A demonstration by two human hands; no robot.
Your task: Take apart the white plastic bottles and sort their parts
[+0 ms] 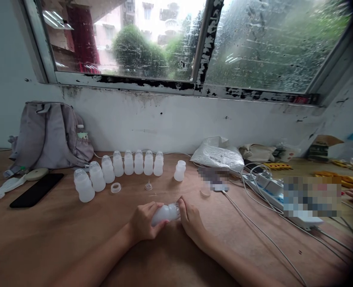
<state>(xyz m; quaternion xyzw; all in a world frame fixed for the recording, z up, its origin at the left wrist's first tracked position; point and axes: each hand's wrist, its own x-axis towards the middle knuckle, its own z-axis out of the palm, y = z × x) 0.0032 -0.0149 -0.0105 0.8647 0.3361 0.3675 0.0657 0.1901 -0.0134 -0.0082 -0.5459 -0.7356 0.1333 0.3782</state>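
Presently, the bottle (159, 216) lies crosswise over the table (45, 243), its clear top (173, 210) toward the right hand (191, 220), whose grip closes about that end, while the grip of the left hand (143, 220) encloses the body.

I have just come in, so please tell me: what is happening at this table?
A person is holding a small whitish bottle tilted on its side between two hands. The left hand grips its body, and the right hand is at its clear-topped end. Beyond them on the table, eight similar bottles stand in a curved row, with a lone bottle to the right. A loose ring and a small clear nipple lie in front of the row.
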